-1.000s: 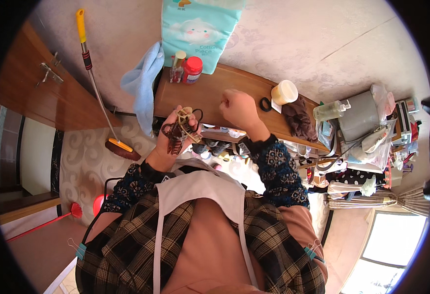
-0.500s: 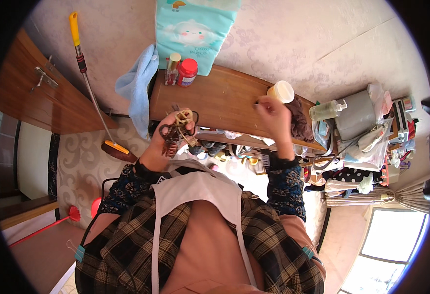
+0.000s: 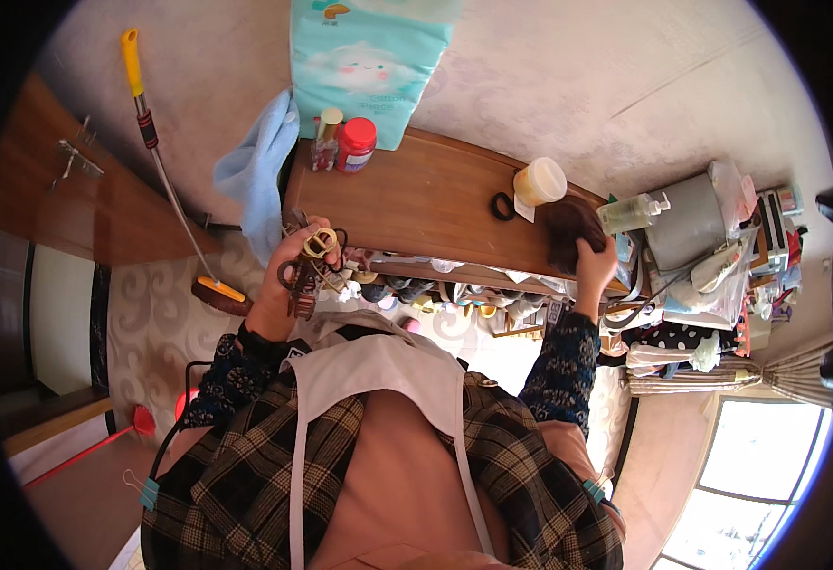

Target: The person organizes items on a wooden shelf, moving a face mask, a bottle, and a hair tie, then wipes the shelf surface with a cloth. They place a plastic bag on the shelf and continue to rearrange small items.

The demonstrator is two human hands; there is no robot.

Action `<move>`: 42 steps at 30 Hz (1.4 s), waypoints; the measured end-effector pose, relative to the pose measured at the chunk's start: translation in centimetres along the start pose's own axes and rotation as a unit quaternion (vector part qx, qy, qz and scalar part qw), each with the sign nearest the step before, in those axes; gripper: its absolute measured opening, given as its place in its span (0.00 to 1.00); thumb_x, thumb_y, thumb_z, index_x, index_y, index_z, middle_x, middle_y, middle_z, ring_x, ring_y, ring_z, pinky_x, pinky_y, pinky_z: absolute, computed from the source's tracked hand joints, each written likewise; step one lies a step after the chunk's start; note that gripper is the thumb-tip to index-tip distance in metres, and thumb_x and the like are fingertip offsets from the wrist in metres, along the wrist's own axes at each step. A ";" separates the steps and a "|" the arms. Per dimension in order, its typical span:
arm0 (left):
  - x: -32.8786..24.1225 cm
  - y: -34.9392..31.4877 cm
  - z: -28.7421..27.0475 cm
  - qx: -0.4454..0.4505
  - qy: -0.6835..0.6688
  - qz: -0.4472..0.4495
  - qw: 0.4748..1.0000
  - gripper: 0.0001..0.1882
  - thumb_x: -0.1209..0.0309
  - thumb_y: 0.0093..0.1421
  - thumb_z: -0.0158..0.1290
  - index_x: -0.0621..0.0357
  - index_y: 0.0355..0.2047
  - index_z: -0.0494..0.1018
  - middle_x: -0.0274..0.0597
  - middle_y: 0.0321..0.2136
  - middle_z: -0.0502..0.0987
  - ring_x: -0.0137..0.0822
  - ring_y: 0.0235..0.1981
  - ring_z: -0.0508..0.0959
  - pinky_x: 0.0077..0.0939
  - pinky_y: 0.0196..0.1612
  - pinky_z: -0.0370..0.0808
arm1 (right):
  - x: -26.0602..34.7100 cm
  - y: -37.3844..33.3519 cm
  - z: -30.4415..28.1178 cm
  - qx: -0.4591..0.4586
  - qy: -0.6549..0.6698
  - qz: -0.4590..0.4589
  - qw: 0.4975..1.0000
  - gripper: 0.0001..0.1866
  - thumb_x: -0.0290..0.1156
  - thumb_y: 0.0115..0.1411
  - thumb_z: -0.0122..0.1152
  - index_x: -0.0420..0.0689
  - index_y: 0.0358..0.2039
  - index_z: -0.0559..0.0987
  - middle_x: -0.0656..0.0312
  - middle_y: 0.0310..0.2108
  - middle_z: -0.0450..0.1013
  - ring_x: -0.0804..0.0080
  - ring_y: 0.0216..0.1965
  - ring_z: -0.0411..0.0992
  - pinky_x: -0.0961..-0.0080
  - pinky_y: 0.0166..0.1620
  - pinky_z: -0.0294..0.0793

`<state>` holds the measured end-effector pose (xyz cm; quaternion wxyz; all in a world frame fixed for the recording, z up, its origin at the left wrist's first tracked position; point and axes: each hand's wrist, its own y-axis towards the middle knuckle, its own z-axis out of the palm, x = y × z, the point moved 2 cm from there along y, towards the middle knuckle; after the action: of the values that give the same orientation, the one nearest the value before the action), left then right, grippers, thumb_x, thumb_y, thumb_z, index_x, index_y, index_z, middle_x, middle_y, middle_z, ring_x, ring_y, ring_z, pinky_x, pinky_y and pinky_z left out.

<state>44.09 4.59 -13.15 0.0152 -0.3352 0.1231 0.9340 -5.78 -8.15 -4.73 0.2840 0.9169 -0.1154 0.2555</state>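
My left hand (image 3: 282,271) is closed round a bunch of hair accessories: a brown claw clip (image 3: 302,302) hangs lowest, with a yellowish hair tie (image 3: 320,244) and dark loops above it. At the right end of the wooden cabinet top (image 3: 416,195), my right hand (image 3: 599,266) grips a dark brown, soft cloth-like bundle (image 3: 571,223); its exact kind is unclear. A black hair tie (image 3: 494,210) lies on the wood, left of a lidded, pale yellowish tub (image 3: 542,180).
A red-lidded jar (image 3: 356,147), a slim bottle (image 3: 326,142) and a turquoise cotton-tissue pack (image 3: 369,76) occupy the cabinet's left end, where a blue towel (image 3: 260,180) hangs. Rightward are a pump bottle (image 3: 630,213) and heaped belongings. Shoes fill the shelf below. A broom (image 3: 165,161) leans on the wall.
My right hand has moved right and down from beside the tub onto the brown bundle, which is now lifted and bunched. The black hair tie now shows on the cabinet. My left hand shifted slightly left.
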 end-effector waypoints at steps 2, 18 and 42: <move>-0.5 0.2 0.7 0.008 0.016 -0.021 1.000 0.46 0.43 0.48 0.67 0.62 0.56 0.63 0.39 0.32 0.70 0.35 0.37 0.72 0.32 0.45 0.69 | 1.4 -1.7 -1.8 -0.050 0.089 0.014 0.995 0.21 0.32 0.48 0.72 0.34 0.40 0.79 0.51 0.36 0.80 0.62 0.37 0.77 0.67 0.44 0.75; -0.4 -1.2 0.8 -0.162 0.014 -0.143 0.976 0.11 0.64 0.67 0.50 0.60 0.40 0.69 0.42 0.27 0.74 0.36 0.25 0.77 0.29 0.33 0.76 | 21.3 -3.2 12.9 0.225 -0.008 -0.212 0.951 0.37 0.40 0.45 0.70 0.43 0.56 0.70 0.48 0.49 0.73 0.49 0.50 0.72 0.58 0.52 0.73; 0.2 -1.8 2.6 -0.184 0.095 -0.121 0.971 0.08 0.67 0.68 0.49 0.58 0.39 0.72 0.32 0.31 0.76 0.22 0.30 0.77 0.18 0.34 0.74 | 28.3 -10.8 10.4 0.465 0.184 -0.377 0.779 0.32 0.27 0.39 0.67 0.42 0.51 0.76 0.52 0.47 0.75 0.49 0.48 0.73 0.63 0.51 0.74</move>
<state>42.58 6.91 -11.74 0.0545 -0.4314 -0.0912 0.8959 26.12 -7.32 -2.01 -0.0876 0.8431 0.4272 0.3147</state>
